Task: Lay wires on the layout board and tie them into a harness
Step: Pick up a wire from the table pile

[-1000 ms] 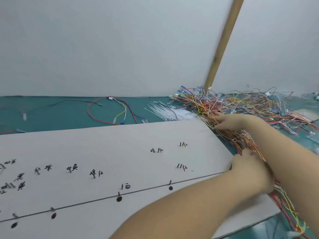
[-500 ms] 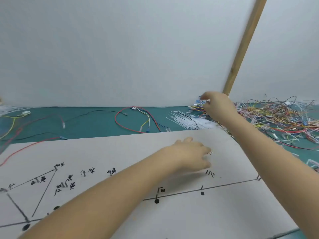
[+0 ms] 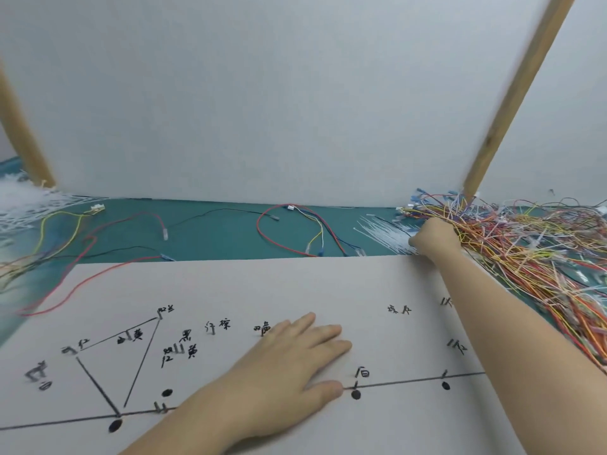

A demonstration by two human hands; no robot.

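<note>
Since 0.5 s ago, left hand (image 3: 292, 362) has dropped flat onto the layout board (image 3: 230, 290) w/ fingers straight and spread, palm down, holding nothing; right hand (image 3: 433, 239) has sunk from above the wire pile (image 3: 525, 251) to its near-left edge, just past the board's far right corner. Right fingers are curled into the strands, but whether that grip is clamped on a wire can't be told: fingertips hidden behind the knuckles. Pile sits on the green bench (image 3: 213, 238), right of the board, strands trailing down along the board's right edge beside the right forearm. White cable ties (image 3: 381, 231) lie fanned just left of the right hand. Loose red/yellow/blue wires (image 3: 295, 231) lie beyond the board's far edge; a long red wire (image 3: 82, 284) crosses its far-left corner. Board carries drawn lines, dots, handwritten labels.
</note>
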